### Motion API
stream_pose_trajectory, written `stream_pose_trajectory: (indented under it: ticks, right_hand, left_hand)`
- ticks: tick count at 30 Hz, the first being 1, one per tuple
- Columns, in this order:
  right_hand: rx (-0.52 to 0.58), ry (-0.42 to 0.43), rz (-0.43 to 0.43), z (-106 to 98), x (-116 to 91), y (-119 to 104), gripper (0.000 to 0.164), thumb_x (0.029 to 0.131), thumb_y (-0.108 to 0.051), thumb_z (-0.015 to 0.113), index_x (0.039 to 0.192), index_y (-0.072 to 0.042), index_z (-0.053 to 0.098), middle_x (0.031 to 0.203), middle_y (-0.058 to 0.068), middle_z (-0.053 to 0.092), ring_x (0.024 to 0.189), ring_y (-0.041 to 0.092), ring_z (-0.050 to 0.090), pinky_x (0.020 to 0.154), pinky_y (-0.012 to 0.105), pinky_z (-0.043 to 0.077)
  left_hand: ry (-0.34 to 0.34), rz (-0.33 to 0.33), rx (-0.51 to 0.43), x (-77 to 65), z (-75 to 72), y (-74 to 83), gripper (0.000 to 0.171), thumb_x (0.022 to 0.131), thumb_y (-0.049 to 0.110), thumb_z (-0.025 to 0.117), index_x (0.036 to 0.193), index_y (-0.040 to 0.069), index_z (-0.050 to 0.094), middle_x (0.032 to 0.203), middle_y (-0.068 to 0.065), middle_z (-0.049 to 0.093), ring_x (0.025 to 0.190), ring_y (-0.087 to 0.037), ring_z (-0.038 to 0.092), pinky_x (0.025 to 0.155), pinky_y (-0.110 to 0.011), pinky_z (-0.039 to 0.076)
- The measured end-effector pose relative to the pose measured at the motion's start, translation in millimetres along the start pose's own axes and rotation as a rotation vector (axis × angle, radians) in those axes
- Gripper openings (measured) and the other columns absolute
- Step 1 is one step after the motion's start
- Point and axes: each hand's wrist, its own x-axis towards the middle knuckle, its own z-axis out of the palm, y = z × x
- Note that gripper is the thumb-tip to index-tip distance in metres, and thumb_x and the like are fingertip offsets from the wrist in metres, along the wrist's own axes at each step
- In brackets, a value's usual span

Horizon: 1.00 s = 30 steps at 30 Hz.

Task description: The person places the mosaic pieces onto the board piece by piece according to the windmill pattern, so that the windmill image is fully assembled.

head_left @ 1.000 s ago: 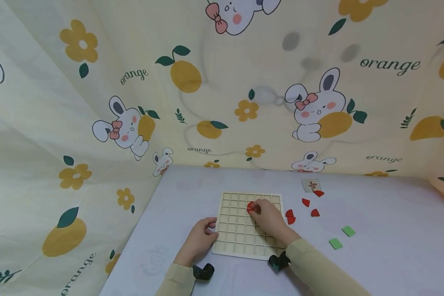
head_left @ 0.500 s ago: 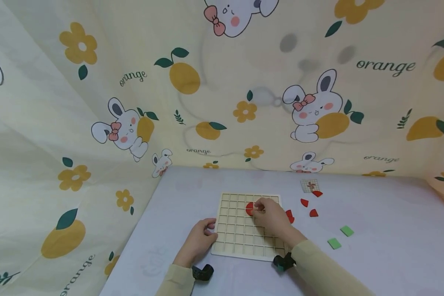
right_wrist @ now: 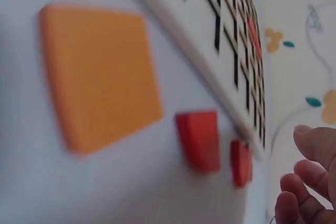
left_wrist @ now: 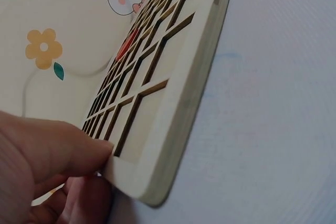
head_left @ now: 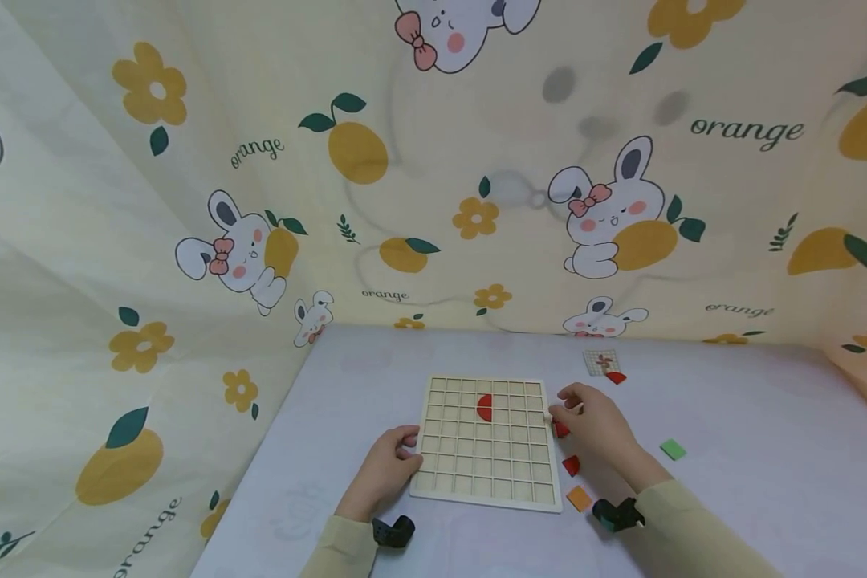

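Observation:
A pale wooden grid board (head_left: 487, 506) lies on the table. Red pieces forming a half disc (head_left: 485, 408) sit in its upper middle cells. At the board's left edge, my left hand (head_left: 384, 472) grips the rim, thumb (left_wrist: 86, 156) on top near a corner and the other fingers partly hidden below. My right hand (head_left: 598, 425) hovers just right of the board, fingers loosely bent and holding nothing. Below its fingertips lies a red quarter-round piece (head_left: 562, 429). Closer to me are another red piece (head_left: 571, 466) and an orange square tile (head_left: 580, 498).
A small pattern card (head_left: 600, 362) lies at the back right, with a red piece (head_left: 616, 377) at its corner. Farther right rests a green square tile (head_left: 673, 449). Patterned cloth (head_left: 419, 177) walls rise behind and to the left of the table.
My right hand has let go of the red piece on the board and moved right, off the board. The orange tile has come into view. My left hand stays at the rim.

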Motion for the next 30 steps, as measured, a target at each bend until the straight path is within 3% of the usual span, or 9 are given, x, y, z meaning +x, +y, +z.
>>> stream_pose_trajectory:
  ticks: [13,30]
  right_hand:
    - [0.029,-0.001,0.039,13.5,1.5,27.3,0.038,0.088,-0.034,0.070,0.114,-0.007,0.060,0.095,0.005,0.060,0.085,0.023,0.053,0.072,0.034,0.049]
    - [-0.032,0.038,0.076,21.7,5.6,26.3,0.035,0.089,-0.029,0.069,0.110,-0.002,0.060,0.087,0.006,0.058,0.077,0.023,0.051,0.067,0.036,0.045]
  left_hand:
    - [0.007,-0.023,-0.008,-0.3,1.5,-1.9,0.047,0.085,0.009,0.068,0.130,0.008,0.056,0.107,-0.001,0.054,0.088,-0.017,0.052,0.069,-0.033,0.046]
    - [0.018,-0.015,0.008,2.2,3.5,-1.8,0.048,0.084,0.010,0.068,0.130,0.008,0.056,0.107,-0.001,0.054,0.087,-0.016,0.051,0.069,-0.032,0.045]
